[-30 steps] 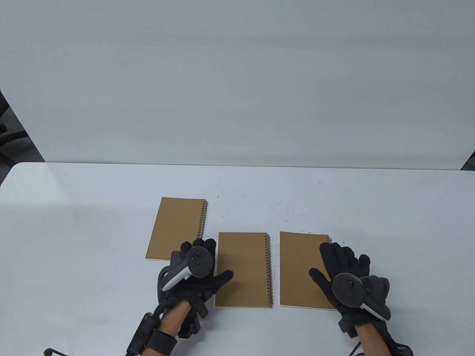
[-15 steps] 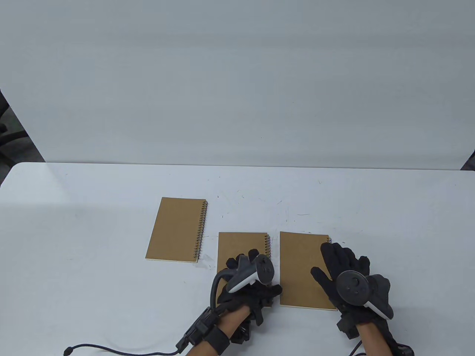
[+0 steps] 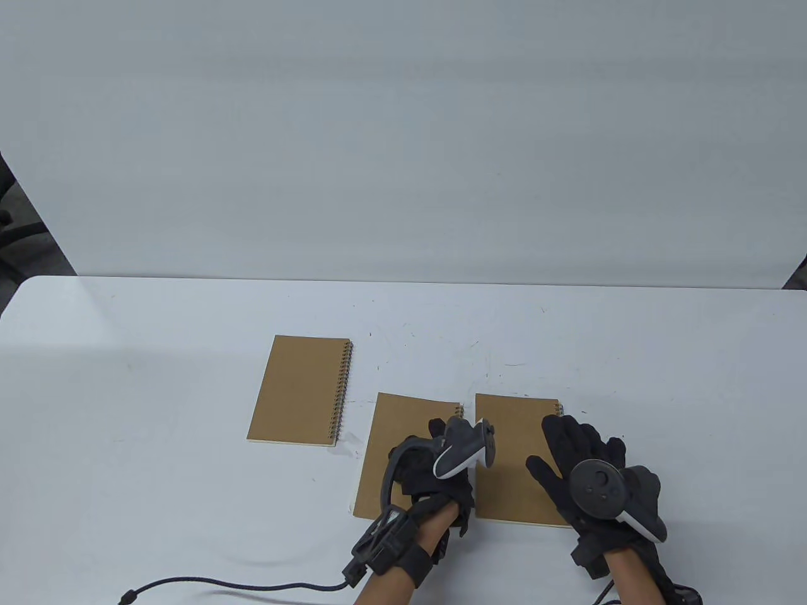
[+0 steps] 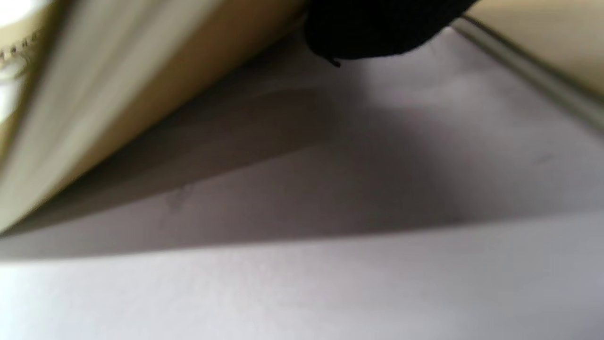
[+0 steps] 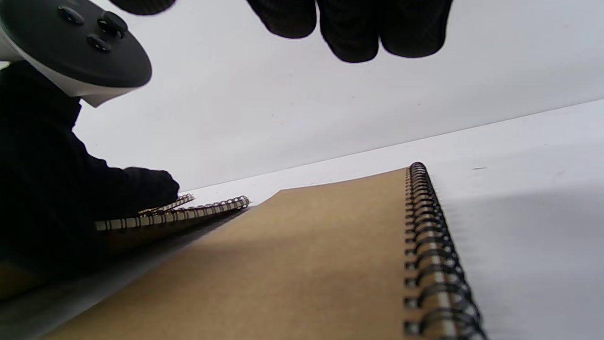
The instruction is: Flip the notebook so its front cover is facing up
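Three brown spiral notebooks lie on the white table (image 3: 157, 391). My left hand (image 3: 449, 455) grips the middle notebook (image 3: 394, 455) at its right spiral edge and holds that edge raised off the table. The left wrist view shows its lifted underside (image 4: 141, 94) with shadow beneath, and one fingertip (image 4: 377, 28). My right hand (image 3: 570, 444) lies open, fingers spread, over the right part of the right notebook (image 3: 507, 454). In the right wrist view this notebook (image 5: 306, 264) lies flat with its spiral (image 5: 429, 245) on the right, and the middle notebook's raised spiral (image 5: 188, 212) shows by the left hand.
The left notebook (image 3: 299, 391) lies flat, apart from both hands, spiral on its right. A black cable (image 3: 220, 586) trails from the left wrist along the table's front edge. A white wall panel (image 3: 403, 138) stands behind the table.
My left hand moved right across the middle notebook to its spiral edge and raised that edge; the notebook now sits tilted and skewed. The right hand has barely moved.
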A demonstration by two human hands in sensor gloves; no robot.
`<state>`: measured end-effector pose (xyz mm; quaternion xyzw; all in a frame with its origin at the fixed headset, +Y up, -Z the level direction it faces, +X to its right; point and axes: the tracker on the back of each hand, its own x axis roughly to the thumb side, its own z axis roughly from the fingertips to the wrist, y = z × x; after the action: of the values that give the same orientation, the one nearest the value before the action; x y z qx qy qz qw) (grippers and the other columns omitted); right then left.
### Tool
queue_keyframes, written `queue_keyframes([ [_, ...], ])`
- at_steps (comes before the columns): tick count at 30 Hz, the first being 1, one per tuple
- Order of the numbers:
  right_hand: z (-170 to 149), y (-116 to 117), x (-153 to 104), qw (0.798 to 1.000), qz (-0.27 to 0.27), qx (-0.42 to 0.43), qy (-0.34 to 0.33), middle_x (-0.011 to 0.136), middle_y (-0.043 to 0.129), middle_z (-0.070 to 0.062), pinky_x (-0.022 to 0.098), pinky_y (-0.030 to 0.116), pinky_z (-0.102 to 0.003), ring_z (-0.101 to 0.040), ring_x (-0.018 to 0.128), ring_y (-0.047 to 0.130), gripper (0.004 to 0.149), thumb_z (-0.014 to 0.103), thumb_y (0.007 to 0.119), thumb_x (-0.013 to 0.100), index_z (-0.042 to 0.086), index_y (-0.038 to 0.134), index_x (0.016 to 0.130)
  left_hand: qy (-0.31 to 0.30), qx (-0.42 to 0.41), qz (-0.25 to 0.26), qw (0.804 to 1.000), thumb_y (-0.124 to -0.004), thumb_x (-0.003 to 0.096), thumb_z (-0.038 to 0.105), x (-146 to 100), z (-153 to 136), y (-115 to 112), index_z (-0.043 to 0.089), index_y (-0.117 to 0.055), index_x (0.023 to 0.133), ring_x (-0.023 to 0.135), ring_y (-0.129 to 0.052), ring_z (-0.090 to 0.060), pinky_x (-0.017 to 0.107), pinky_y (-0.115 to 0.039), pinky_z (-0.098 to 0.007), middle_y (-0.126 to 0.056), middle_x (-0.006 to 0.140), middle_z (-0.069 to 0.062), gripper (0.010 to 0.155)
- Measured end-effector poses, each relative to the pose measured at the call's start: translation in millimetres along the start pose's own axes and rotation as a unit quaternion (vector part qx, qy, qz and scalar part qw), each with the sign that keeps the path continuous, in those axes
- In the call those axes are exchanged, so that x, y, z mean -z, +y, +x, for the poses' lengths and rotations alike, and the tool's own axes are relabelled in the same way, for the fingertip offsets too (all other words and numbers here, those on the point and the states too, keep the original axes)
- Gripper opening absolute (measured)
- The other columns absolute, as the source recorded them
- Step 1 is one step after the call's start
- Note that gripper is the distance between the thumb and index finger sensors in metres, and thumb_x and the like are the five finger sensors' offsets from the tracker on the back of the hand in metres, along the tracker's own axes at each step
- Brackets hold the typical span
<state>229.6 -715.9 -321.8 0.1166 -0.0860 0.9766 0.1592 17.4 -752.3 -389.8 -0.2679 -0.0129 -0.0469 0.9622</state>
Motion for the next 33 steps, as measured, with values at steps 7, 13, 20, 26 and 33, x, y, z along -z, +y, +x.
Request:
queue_keyframes([
  [7,-3,-2,0,1.0,-0.006,0.01,0.004,0.114,0.061,-0.031,0.06,0.04,-0.08,-0.057,0.097,0.062,0.074,0.057,0.052,0.058,0.006,0.048,0.111,-0.021,-0.127,0.101,0.987,-0.07,0.0565,0.011,-42,-60,70,0.002,-0.004,0.107,0.082,-0.093,-0.047,0.053,-0.089,-0.042,-0.067,0.102,-0.029,0.083],
  [13,-3,0,0,1.0,-0.001,0.014,0.003,0.113,0.061,-0.03,0.06,0.04,-0.08,-0.057,0.097,0.063,0.074,0.057,0.052,0.058,0.007,0.048,0.111,-0.047,-0.297,0.072,0.951,-0.071,0.0578,0.014,-41,-110,64,0.003,-0.001,0.107,0.068,-0.098,-0.033,0.042,-0.094,-0.034,-0.069,0.099,-0.023,0.086],
  [20,-10,-1,0,0.999,-0.003,0.029,0.016,0.113,0.061,-0.031,0.06,0.04,-0.08,-0.057,0.097,0.062,0.074,0.057,0.052,0.058,0.006,0.048,0.111,0.002,-0.265,0.0,0.964,-0.079,0.0583,0.031,2,-126,2,0.004,0.0,0.106,0.052,-0.096,-0.02,0.029,-0.092,-0.026,-0.072,0.092,-0.017,0.096],
  [26,-12,-1,1,1.0,0.005,0.013,0.013,0.113,0.061,-0.03,0.06,0.04,-0.08,-0.057,0.097,0.063,0.074,0.057,0.052,0.058,0.007,0.048,0.111,0.043,-0.174,-0.054,0.982,-0.078,0.058,0.049,11,-124,-1,0.006,0.002,0.107,0.059,-0.094,-0.023,0.035,-0.09,-0.03,-0.07,0.096,-0.016,0.104],
  [33,-18,-8,0,0.999,-0.014,0.025,0.02,0.113,0.061,-0.031,0.06,0.039,-0.081,-0.057,0.097,0.063,0.073,0.057,0.052,0.058,0.007,0.049,0.111,0.106,-0.058,-0.056,0.991,-0.075,0.0587,0.049,6,-145,44,0.019,-0.014,0.117,0.081,-0.088,-0.038,0.052,-0.085,-0.038,-0.061,0.11,-0.021,0.09],
])
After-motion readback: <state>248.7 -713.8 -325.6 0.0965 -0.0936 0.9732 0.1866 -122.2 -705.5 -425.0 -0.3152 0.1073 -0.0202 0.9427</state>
